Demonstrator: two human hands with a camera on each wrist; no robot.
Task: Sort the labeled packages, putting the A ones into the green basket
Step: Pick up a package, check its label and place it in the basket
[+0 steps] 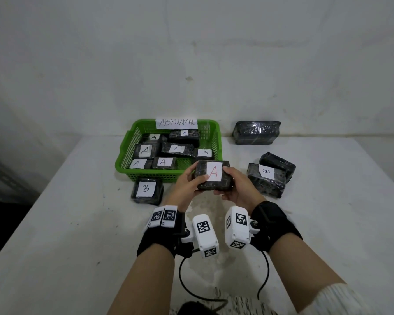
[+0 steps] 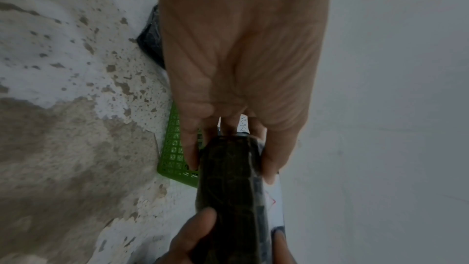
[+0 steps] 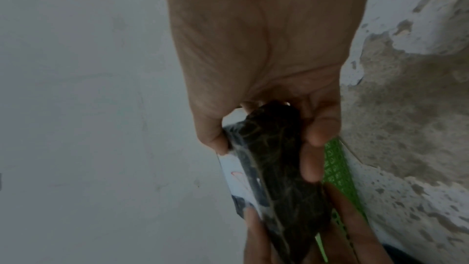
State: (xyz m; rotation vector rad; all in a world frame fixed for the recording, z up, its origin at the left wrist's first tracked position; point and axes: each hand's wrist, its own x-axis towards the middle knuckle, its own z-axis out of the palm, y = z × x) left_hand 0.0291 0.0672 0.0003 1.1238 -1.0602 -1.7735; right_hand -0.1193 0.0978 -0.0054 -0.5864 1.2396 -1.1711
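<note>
Black plastic-wrapped package with a red A on its white paper label (image 1: 213, 176) was held above a white, stained tabletop (image 1: 77, 223) against a plain white wall (image 1: 191, 53). Left hand (image 1: 187, 184) and right hand (image 1: 239, 188) gripped its two ends, thumbs on top, fingers under. It was just in front of the green perforated plastic basket (image 1: 125, 153), which held other A packages.
</note>
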